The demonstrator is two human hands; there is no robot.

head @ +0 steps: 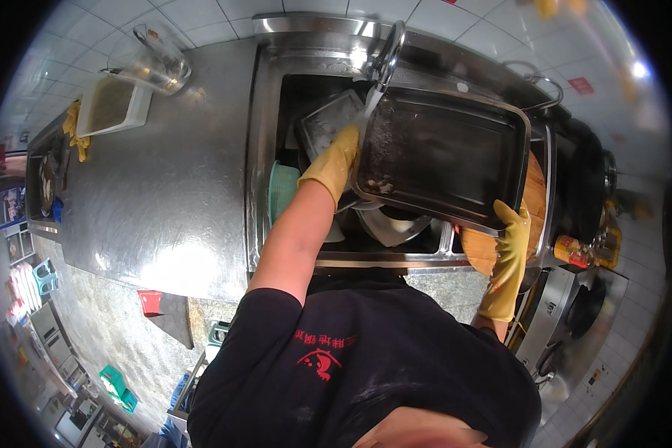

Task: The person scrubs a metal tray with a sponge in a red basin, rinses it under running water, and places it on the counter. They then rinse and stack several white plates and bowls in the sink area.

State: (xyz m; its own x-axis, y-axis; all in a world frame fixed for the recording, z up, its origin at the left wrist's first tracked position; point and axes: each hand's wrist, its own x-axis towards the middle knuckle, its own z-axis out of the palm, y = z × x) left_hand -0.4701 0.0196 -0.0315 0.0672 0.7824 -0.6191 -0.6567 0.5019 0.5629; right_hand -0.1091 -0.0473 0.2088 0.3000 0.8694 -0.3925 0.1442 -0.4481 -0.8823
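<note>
A deep rectangular dark metal tray (442, 159) is held tilted over the sink basins, its inside wet. My right hand (512, 235), in a yellow rubber glove, grips its near right corner with the thumb over the rim. My left hand (336, 159), gloved alike, is at the tray's left edge; its fingertips are partly hidden, so its grip is unclear. Water runs from the chrome faucet (391, 53) between that hand and the tray. Below, in the left basin, are a wet grey rectangular pan (333, 120), a green plastic basket (283, 187) and a pale angular dish (395, 227).
A round wooden board (535, 196) lies beneath the tray's right side. Left of the sink stretches a steel counter (162, 162), with a white plastic tub (112, 106), a clear pitcher (162, 64) and yellow gloves (78, 131) at its back. Bottles (577, 252) stand at the right.
</note>
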